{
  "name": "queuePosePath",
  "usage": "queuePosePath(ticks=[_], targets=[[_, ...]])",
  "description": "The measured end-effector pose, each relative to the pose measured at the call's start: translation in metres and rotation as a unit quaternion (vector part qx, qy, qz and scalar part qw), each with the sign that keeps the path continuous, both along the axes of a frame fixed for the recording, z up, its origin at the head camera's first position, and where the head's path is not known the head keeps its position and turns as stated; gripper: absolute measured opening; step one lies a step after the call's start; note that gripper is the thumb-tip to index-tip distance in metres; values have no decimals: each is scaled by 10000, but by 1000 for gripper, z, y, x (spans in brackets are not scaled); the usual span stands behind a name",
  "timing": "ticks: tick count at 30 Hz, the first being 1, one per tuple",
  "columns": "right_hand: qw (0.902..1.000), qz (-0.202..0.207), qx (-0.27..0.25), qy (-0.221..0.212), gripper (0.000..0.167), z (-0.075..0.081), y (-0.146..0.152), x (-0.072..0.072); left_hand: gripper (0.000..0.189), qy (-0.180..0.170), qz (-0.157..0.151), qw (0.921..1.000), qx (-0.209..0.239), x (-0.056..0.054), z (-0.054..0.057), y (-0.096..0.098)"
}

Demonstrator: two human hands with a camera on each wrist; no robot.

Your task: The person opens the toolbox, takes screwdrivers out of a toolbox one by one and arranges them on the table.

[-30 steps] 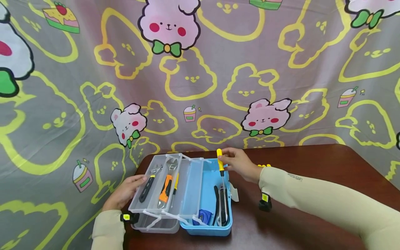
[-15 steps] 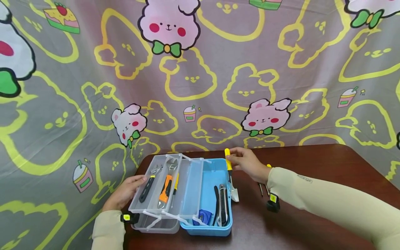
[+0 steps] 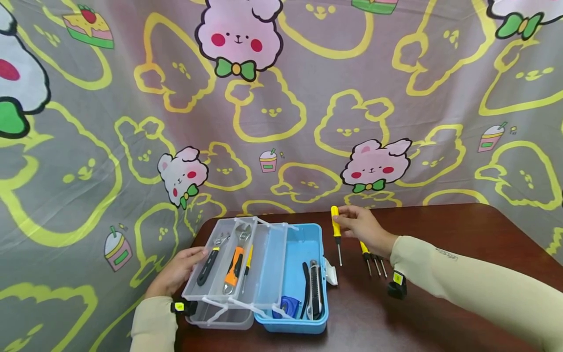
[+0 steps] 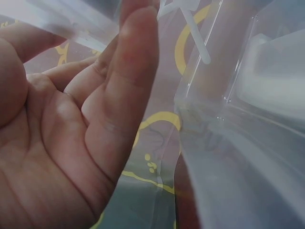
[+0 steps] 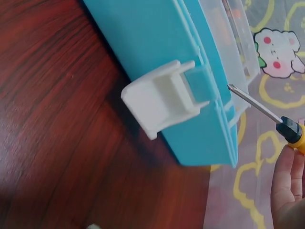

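My right hand (image 3: 364, 229) pinches the yellow handle of a screwdriver (image 3: 336, 222) in the head view. Its shaft points down, above the table just right of the blue toolbox (image 3: 291, 329). The right wrist view shows the screwdriver's (image 5: 257, 104) cross-shaped tip near the box's rim, with part of the hand (image 5: 287, 191) at the edge. At the far left, my left hand (image 3: 173, 274) holds the outer edge of the clear fold-out tray (image 3: 269, 266); close up, the left hand's (image 4: 71, 129) fingers bend at that edge, fingertips partly hidden.
Several yellow-handled screwdrivers (image 3: 366, 250) lie beneath my right wrist. The tray bears a black-handled adjustable wrench (image 3: 207, 268), an orange-handled one (image 3: 234, 270) and a screwdriver (image 3: 249, 256). Inside the box are a utility knife (image 3: 314, 291) and a blue tape measure (image 3: 288, 306). A white latch (image 3: 331, 273) juts out.
My right hand has carried the screwdriver rightward, from above the toolbox to above the table. More of the screwdrivers on the table show now. My left hand stays at the tray.
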State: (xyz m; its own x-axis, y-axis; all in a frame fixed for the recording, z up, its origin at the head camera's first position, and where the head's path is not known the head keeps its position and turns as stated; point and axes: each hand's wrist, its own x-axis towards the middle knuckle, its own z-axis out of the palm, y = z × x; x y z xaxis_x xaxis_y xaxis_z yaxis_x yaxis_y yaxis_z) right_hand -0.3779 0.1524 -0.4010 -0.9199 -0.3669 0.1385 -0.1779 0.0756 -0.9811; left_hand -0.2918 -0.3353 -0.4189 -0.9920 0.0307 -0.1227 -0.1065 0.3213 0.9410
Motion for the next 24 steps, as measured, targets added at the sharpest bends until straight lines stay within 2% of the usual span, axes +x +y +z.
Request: queuePosePath(ticks=[8,16,24], targets=[[9995,-247,196,-50,51,-5,17,-1,63,-4,-36,10000,11,-3,-1,0],[9989,-413,167,-131,53,-13,28,-7,61,-65,150,9999,-10,-2,1,2],[9977,-600,191,-238,58,-17,40,-8,61,-85,88,9999,-18,-4,-1,-1]])
